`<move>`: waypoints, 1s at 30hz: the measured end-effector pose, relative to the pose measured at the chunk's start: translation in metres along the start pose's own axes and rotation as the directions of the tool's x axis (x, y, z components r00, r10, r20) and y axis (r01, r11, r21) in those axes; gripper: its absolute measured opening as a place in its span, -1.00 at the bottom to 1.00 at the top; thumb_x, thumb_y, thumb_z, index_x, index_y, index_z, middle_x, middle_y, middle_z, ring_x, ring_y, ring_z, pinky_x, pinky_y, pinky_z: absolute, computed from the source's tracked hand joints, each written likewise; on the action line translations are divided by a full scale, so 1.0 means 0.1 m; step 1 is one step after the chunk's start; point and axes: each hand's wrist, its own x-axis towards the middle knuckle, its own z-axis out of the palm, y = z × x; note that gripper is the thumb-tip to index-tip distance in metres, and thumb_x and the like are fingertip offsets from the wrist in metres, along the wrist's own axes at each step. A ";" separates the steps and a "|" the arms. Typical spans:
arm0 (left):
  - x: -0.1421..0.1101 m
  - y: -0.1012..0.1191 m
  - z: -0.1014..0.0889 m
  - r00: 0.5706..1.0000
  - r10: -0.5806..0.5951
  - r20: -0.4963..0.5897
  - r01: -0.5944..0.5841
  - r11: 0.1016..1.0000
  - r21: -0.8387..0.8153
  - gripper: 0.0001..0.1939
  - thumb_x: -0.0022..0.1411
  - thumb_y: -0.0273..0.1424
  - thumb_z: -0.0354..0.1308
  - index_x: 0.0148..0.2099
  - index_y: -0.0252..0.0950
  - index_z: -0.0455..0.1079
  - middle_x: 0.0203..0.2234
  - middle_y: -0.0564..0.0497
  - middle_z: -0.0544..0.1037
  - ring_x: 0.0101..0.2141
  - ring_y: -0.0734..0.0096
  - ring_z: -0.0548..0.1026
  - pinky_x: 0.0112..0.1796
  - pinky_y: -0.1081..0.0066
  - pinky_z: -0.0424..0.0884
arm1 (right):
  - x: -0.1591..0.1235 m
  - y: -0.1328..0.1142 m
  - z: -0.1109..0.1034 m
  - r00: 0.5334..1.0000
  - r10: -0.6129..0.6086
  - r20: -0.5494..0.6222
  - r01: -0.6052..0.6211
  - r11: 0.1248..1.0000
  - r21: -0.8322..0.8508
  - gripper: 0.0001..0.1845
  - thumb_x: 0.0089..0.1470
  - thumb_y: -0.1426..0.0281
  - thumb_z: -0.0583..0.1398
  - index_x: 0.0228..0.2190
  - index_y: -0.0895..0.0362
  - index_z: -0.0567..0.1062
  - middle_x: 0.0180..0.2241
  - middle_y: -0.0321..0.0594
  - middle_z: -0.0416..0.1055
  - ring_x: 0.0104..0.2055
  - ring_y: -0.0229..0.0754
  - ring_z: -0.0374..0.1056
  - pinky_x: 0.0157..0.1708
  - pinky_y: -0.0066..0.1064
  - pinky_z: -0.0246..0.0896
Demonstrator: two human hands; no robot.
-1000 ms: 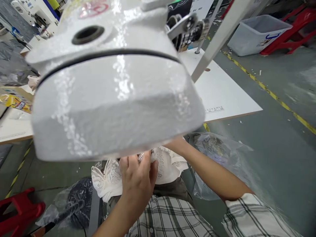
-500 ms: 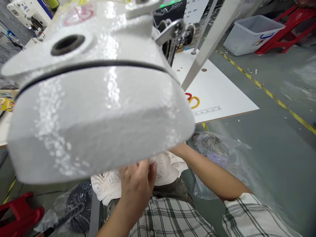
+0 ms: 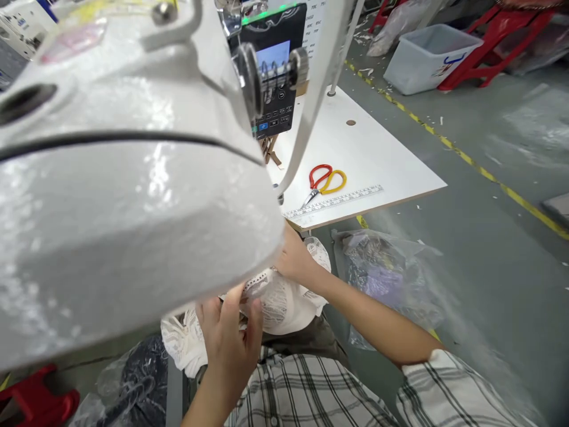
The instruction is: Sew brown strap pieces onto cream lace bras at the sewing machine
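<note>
A white lace garment (image 3: 275,305) lies bunched over my lap, beneath the big white head of a sewing machine (image 3: 133,237). My left hand (image 3: 231,326) is at the garment's near side, thumb and fingers curled and pinching its lace edge. Further forward, my right hand (image 3: 296,258) grips the same garment by its upper right part; the machine head hides its fingertips. The needle area is out of sight behind the machine head.
Red-and-yellow-handled scissors (image 3: 326,181) and a clear ruler (image 3: 338,201) lie on the white tabletop (image 3: 377,160). A control panel (image 3: 278,77) stands behind the machine. Plastic bags (image 3: 377,273) sit on the floor at right, with a translucent bin (image 3: 427,62) beyond.
The view has shifted, so the machine head sits further left and the scissors and panel show more fully. My right hand has come further into sight; both hands stay on the garment.
</note>
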 end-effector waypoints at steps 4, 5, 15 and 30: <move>-0.08 -0.05 0.04 0.982 -0.189 0.004 0.188 0.973 -0.134 -0.60 0.29 -0.39 0.11 0.16 -0.28 0.25 -0.03 -0.21 0.37 0.02 0.10 0.36 -0.02 0.16 0.30 | -0.29 0.08 0.04 0.997 0.079 -0.004 -0.077 0.980 0.186 -0.76 0.21 0.21 0.12 -0.18 0.09 0.37 -0.13 -0.14 0.41 -0.22 -0.19 0.37 -0.14 -0.31 0.32; -0.09 -0.05 0.06 0.963 -0.270 0.024 0.269 0.942 -0.201 -0.60 0.30 -0.35 0.10 0.16 -0.28 0.24 -0.04 -0.20 0.37 0.01 0.12 0.36 -0.03 0.18 0.32 | -0.35 0.09 0.05 0.996 0.090 0.017 -0.091 0.969 0.228 -0.77 0.19 0.20 0.14 -0.21 0.09 0.37 -0.20 -0.17 0.41 -0.22 -0.20 0.36 -0.15 -0.32 0.32; 0.00 -0.11 0.13 0.687 -0.642 0.341 0.714 0.508 -0.482 -0.58 0.35 -0.04 -0.08 -0.11 -0.27 0.37 -0.29 -0.03 0.47 -0.25 0.29 0.42 -0.22 0.34 0.34 | -0.48 -0.02 0.09 0.998 0.060 0.009 -0.060 0.963 0.261 -0.87 0.18 0.30 0.18 -0.35 0.09 0.36 -0.37 -0.27 0.31 -0.35 -0.27 0.26 -0.33 -0.41 0.22; -0.06 -0.24 0.18 0.637 -0.738 0.222 0.707 0.444 -0.551 -0.66 0.33 -0.10 -0.03 -0.31 -0.23 0.38 -0.49 0.03 0.40 -0.46 0.37 0.34 -0.42 0.40 0.31 | -0.54 0.01 0.10 0.988 0.136 0.069 -0.151 0.948 0.280 -0.78 0.14 0.21 0.20 -0.26 0.07 0.35 -0.32 -0.25 0.30 -0.30 -0.24 0.27 -0.37 -0.41 0.21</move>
